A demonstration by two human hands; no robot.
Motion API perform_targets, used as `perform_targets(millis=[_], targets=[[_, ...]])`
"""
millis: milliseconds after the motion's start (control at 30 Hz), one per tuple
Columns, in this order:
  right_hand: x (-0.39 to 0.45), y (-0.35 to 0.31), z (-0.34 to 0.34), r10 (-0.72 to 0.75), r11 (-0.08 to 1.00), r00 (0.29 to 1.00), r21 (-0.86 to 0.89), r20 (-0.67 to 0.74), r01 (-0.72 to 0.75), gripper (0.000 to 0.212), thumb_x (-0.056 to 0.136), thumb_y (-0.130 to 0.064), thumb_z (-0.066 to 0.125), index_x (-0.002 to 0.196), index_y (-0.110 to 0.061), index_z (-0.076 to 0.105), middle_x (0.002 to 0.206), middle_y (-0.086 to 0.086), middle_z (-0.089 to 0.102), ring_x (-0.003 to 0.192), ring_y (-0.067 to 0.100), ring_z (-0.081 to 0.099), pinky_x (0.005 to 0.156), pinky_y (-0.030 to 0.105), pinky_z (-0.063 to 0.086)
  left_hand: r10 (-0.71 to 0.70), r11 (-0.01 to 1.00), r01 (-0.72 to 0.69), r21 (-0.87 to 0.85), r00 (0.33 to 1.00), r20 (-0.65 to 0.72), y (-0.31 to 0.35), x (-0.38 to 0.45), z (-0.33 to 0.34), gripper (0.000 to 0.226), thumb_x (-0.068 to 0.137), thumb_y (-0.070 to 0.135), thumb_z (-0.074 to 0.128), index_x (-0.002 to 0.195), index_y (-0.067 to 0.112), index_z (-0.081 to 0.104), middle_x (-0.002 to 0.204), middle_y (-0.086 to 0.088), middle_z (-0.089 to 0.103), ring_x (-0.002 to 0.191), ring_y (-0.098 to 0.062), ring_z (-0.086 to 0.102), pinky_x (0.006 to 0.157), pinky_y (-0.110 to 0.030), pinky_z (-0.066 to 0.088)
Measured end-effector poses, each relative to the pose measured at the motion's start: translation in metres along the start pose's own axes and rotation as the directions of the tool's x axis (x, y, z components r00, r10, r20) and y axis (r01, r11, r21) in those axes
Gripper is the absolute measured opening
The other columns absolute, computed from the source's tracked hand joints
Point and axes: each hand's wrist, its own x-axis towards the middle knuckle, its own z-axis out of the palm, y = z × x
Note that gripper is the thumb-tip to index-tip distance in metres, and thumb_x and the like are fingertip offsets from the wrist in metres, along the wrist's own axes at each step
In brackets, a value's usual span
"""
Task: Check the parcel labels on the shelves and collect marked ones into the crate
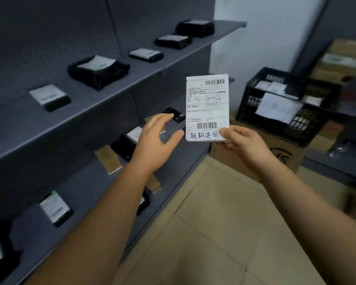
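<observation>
The right hand pinches the lower right corner of a white parcel, thumb on the front face, and holds it upright at the centre of the view. The parcel's front carries a printed label with a barcode near the top and another near the bottom; below the lower barcode, four handwritten characters read 超期退回. The left hand hovers at 9 o'clock of the parcel, just beside its lower left corner and apart from it, with fingers spread and relaxed, holding nothing. The black crate stands at 3 o'clock of the parcel, on a cardboard box on the floor, and already contains several white-labelled parcels. The upper shelf runs from 9 o'clock toward 12 o'clock and carries a row of black-wrapped parcels with white labels, spaced apart. The lower shelf at 7 o'clock carries further black-wrapped parcels and some brown ones; their label text is too blurred to read. Stacked cardboard boxes stand at 2 o'clock, behind the crate.
</observation>
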Motion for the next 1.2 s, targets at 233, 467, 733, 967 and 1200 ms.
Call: perform_targets(millis=[233,467,733,967,1200], targets=[[-0.005,-0.045,-0.083,-0.079,0.997,0.964,-0.031,-0.252,0.073,0.020,0.094,-0.021,0.062,0.099,-0.004,0.072,0.096,0.006,0.076,0.085,0.018,0.065,0.078,0.024,0.049,0.205,0.974,-0.189,-0.124,0.969,0.138,0.054,0.086,0.065,0.049,0.087,0.039,0.067,0.131,0.019,0.058,0.133,0.008,0.053,0.124,-0.006,0.048,0.107,-0.027,0.039],[0.021,-0.054,-0.130,-0.082,0.996,0.885,0.003,-0.459,0.093,0.030,0.095,-0.018,0.061,0.109,0.008,0.066,0.108,0.013,0.074,0.102,0.024,0.068,0.090,0.031,0.054,0.321,0.931,-0.246,-0.271,0.904,0.282,0.066,0.156,0.127,0.049,0.090,0.036,0.065,0.136,0.024,0.052,0.134,0.017,0.046,0.123,0.001,0.041,0.107,-0.021,0.032],[0.075,-0.028,-0.187,-0.024,0.999,0.826,0.023,-0.563,0.045,0.029,0.095,-0.019,0.061,0.109,0.006,0.067,0.105,0.010,0.075,0.105,0.030,0.068,0.092,0.033,0.056,0.365,0.921,-0.270,-0.281,0.852,0.376,0.047,0.231,0.217,0.049,0.091,0.041,0.063,0.136,0.025,0.053,0.140,0.010,0.048,0.132,-0.008,0.041,0.113,-0.037,0.036],[0.167,0.003,-0.271,0.038,0.999,0.830,0.045,-0.557,-0.016,0.022,0.094,-0.021,0.063,0.106,-0.004,0.071,0.105,0.008,0.075,0.105,0.034,0.067,0.098,0.044,0.053,0.311,0.946,-0.238,-0.218,0.854,0.418,0.042,0.305,0.317,0.049,0.091,0.035,0.064,0.137,0.022,0.051,0.141,0.011,0.047,0.132,-0.008,0.040,0.111,-0.029,0.032],[0.265,0.023,-0.346,0.118,0.991,0.846,0.118,-0.519,-0.065,0.020,0.093,-0.017,0.063,0.105,-0.002,0.070,0.105,0.009,0.075,0.103,0.033,0.068,0.096,0.043,0.051,0.260,0.964,-0.201,-0.175,0.853,0.453,0.040,0.391,0.396,0.053,0.089,0.041,0.062,0.137,0.020,0.052,0.140,0.008,0.048,0.131,-0.011,0.043,0.112,-0.039,0.036]])
